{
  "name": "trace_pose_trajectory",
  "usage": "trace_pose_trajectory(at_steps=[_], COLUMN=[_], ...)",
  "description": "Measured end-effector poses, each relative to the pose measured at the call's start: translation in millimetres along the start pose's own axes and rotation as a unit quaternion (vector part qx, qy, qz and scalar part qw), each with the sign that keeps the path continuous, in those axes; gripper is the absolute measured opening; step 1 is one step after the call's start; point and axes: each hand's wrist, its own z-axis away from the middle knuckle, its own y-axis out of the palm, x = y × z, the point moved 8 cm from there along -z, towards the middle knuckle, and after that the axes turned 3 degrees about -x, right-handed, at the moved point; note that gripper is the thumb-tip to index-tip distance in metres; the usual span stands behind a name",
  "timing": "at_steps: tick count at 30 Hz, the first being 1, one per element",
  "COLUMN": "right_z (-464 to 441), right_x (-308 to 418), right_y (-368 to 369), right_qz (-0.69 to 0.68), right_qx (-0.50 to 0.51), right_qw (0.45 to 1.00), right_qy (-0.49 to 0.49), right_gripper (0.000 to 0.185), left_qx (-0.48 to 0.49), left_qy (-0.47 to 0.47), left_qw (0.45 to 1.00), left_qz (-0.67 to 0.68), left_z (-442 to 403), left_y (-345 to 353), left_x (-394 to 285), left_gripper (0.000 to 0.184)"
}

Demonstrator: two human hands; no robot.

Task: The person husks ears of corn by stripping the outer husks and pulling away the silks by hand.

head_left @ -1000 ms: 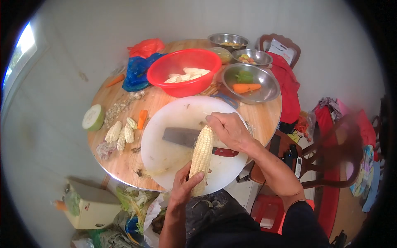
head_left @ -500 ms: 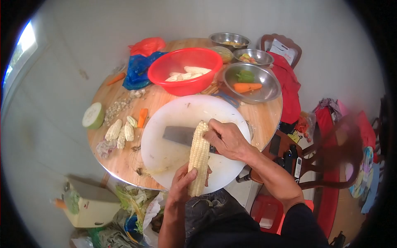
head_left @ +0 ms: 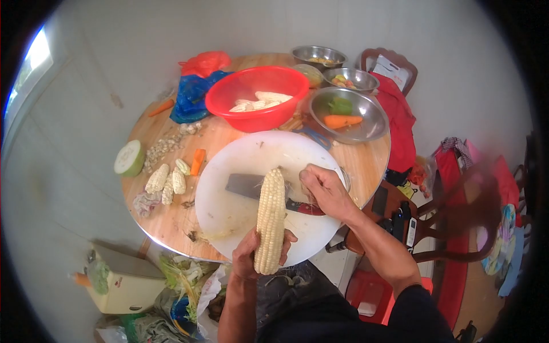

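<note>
My left hand (head_left: 251,251) is wrapped around the lower part of a husked ear of corn (head_left: 270,223), which stands nearly upright with pale kernels showing. To the right of its upper end, my right hand (head_left: 326,191) is closed in a pinch, apart from the cob. Fine strands that look like corn silk show at its fingertips. Beneath both hands is a round white cutting board (head_left: 223,200). A cleaver (head_left: 245,186) lies on the board, its dark red handle (head_left: 306,208) below my right hand and its blade partly behind the corn.
Behind the board stands a red basin (head_left: 257,118) holding corn. Metal bowls stand at the back right, one with a carrot (head_left: 343,121). Cut corn pieces (head_left: 178,182), garlic (head_left: 163,150) and a cut gourd (head_left: 130,158) lie on the left. A wooden chair (head_left: 423,228) is at the right.
My right hand has moved from the corn's upper end a little to the right, off the cob. The corn has shifted slightly left and down in my left hand, uncovering the cleaver's handle.
</note>
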Motion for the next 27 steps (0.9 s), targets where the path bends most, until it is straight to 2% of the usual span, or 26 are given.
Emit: trace_pose_trajectory(at_steps=[4, 6, 8, 10, 12, 13, 15, 16, 18, 21, 22, 23, 25, 27], right_z=[-6.2, -8.9, -9.4, -9.4, -6.9, -5.8, -2.6, -2.4, 2.9, 9.9, 11.2, 10.7, 10.7, 10.4], right_x=[20.7, 29.2, 32.9, 34.2, 38.5, 39.1, 41.7, 43.6, 51.9, 60.3, 60.3, 56.5, 46.8, 35.0], right_y=[15.1, 23.1, 24.2, 26.9, 24.2, 26.9, 25.9, 29.2, 24.3, 24.2, 23.2, 23.5, 22.2, 21.1], right_qz=[-0.055, -0.012, 0.015, 0.043, 0.12, 0.12, 0.216, 0.217, 0.203, 0.269, 0.269, 0.293, 0.316, 0.221], right_qx=[0.004, 0.007, -0.004, -0.016, -0.079, -0.078, -0.135, -0.135, -0.202, -0.224, -0.224, -0.205, -0.185, -0.169], right_qw=[0.998, 0.995, 0.993, 0.991, 0.975, 0.975, 0.954, 0.954, 0.942, 0.916, 0.916, 0.917, 0.917, 0.944], right_qy=[-0.02, -0.1, -0.113, -0.126, -0.167, -0.167, -0.158, -0.158, -0.173, -0.197, -0.197, -0.176, -0.155, -0.177], right_gripper=[0.028, 0.027, 0.025, 0.024, 0.023, 0.023, 0.022, 0.022, 0.041, 0.038, 0.038, 0.026, 0.022, 0.022], left_qx=[0.011, 0.009, 0.003, -0.009, -0.007, -0.004, -0.01, -0.015, -0.022, -0.022, -0.015, -0.015, 0.029, 0.029], left_qy=[0.0, -0.003, -0.006, -0.035, -0.04, -0.045, -0.038, -0.031, -0.037, -0.043, -0.044, -0.044, -0.033, -0.03], left_qw=[1.0, 1.0, 1.0, 0.992, 0.989, 0.984, 0.986, 0.988, 0.986, 0.982, 0.981, 0.981, 0.986, 0.986], left_qz=[0.022, 0.023, 0.026, 0.117, 0.145, 0.173, 0.16, 0.148, 0.162, 0.181, 0.186, 0.187, 0.163, 0.16], left_z=[-3.9, -3.2, -2.1, -1.7, -3.1, -3.8, -6.2, -7.0, -7.4, -7.2, -7.1, -7.2, -7.2, -7.2], left_y=[4.1, 12.7, 15.2, 12.3, 12.6, 13.4, 12.5, 11.4, 9.6, 10.0, 11.2, 9.4, 10.9, 10.7], left_x=[5.0, 1.5, 2.2, 9.3, 11.7, 12.6, 12.3, 12.1, 15.1, 16.6, 16.4, 17.4, 16.8, 16.4], left_gripper=[0.084, 0.083, 0.082, 0.078, 0.076, 0.075, 0.075, 0.074, 0.075, 0.073, 0.071, 0.071, 0.072, 0.072])
